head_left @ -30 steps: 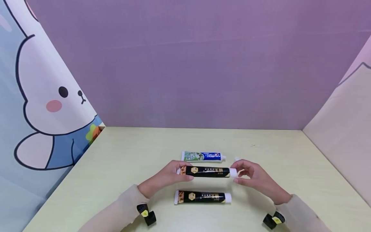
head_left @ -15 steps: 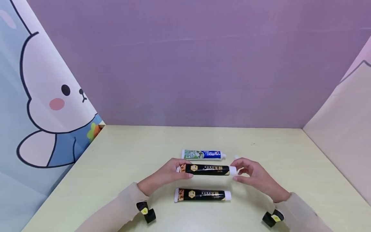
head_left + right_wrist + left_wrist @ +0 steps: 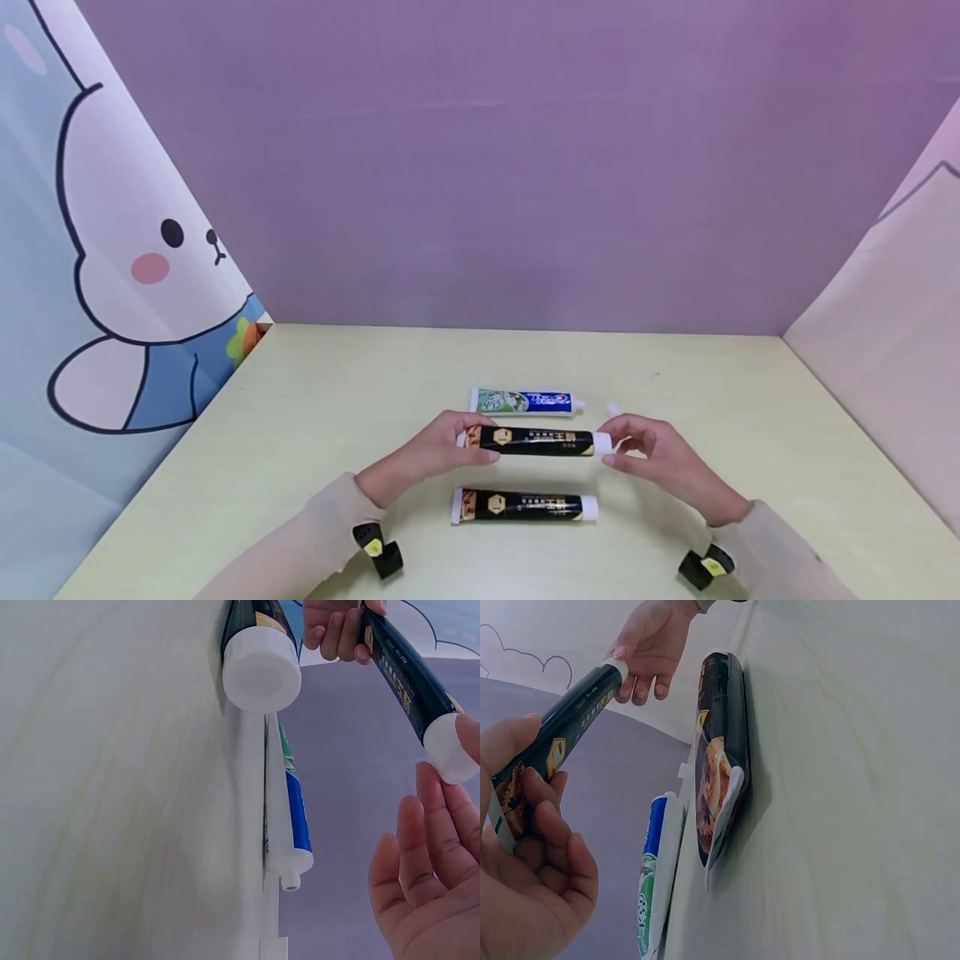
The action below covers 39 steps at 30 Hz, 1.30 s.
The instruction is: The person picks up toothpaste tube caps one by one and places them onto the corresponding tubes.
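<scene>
Above the pale table (image 3: 360,375), the left hand (image 3: 423,454) grips a black tube (image 3: 540,442); the right hand (image 3: 660,457) pinches its white cap (image 3: 602,443). Gold characters mark this tube and, across a gap, its nearer twin (image 3: 525,505). Beyond lies a green-and-blue tube (image 3: 525,403), then the far table edge (image 3: 525,335) and purple wall (image 3: 525,167).

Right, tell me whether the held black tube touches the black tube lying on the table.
Apart: the head view shows bare tabletop between the held tube and the lying tube.
</scene>
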Each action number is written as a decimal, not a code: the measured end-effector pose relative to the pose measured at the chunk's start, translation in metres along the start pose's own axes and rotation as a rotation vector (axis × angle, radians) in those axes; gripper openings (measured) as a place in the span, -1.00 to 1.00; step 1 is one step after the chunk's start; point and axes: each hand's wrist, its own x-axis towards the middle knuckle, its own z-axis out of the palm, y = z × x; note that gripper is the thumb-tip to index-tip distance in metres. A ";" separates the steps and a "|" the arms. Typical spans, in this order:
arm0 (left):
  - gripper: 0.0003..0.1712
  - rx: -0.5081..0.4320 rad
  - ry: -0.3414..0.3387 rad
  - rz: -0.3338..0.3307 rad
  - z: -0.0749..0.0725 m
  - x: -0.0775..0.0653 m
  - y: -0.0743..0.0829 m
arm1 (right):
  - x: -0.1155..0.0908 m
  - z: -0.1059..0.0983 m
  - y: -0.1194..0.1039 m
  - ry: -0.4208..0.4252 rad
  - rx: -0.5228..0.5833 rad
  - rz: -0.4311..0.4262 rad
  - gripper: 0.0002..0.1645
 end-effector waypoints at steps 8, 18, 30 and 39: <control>-0.60 -0.021 -0.012 0.028 0.002 -0.001 0.000 | -0.001 -0.001 0.001 -0.009 -0.011 0.083 -0.80; -0.63 -0.037 -0.021 0.030 0.000 0.000 0.001 | 0.000 -0.002 -0.005 -0.027 -0.001 0.150 -0.80; -0.54 -0.015 -0.008 0.014 0.000 -0.002 0.006 | 0.000 -0.003 -0.007 -0.074 0.028 0.169 -0.77; -0.50 0.011 0.004 0.031 -0.001 -0.001 0.004 | 0.001 -0.003 -0.008 -0.094 0.000 0.206 -0.65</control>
